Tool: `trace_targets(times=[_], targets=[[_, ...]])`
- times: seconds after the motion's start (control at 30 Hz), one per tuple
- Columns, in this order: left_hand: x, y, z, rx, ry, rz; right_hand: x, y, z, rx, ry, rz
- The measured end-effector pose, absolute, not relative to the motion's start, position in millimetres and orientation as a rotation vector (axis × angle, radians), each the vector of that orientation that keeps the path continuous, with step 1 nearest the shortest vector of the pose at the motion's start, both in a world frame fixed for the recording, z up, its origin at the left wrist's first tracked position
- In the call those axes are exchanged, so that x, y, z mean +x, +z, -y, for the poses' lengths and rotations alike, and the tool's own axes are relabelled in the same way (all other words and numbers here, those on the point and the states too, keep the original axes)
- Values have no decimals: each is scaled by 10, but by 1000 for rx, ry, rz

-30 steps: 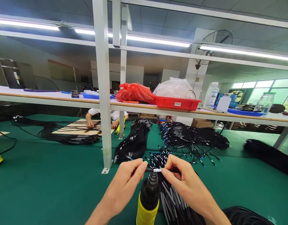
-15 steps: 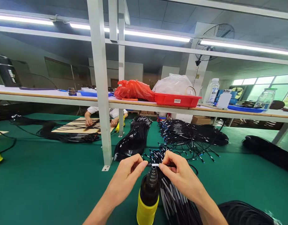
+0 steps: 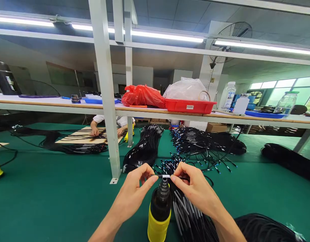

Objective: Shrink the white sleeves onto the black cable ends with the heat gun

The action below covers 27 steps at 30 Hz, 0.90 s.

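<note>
The green tabletop (image 3: 56, 198) spread beneath everything; a white post (image 3: 112, 141) stood at ten o'clock from the grip. A cable bundle (image 3: 186, 210) lay at five o'clock, beside a yellow-and-black heat gun (image 3: 159, 218) upright at six. The left hand (image 3: 134, 190) and right hand (image 3: 195, 188) pinched one black cable (image 3: 160, 176), axis nine to three; its white sleeve (image 3: 166, 176) sat between them, equally near both, just over the nozzle (image 3: 164, 192), contact unclear.

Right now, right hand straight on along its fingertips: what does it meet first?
Right hand: probably the white sleeve at its fingertips, then the left hand. The dark nozzle shows just below; depth there is unclear.
</note>
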<state>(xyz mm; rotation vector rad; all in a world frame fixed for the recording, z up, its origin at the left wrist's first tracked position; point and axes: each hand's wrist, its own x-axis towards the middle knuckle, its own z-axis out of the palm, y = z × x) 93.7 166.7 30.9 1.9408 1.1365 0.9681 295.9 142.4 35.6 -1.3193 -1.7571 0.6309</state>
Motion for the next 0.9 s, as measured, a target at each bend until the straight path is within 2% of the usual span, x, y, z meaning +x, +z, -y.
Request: trace_targets(times=[0.9], targets=[[910, 358, -1639, 2000, 893, -1134, 3044, 311, -1403, -1297, 631, 1775]])
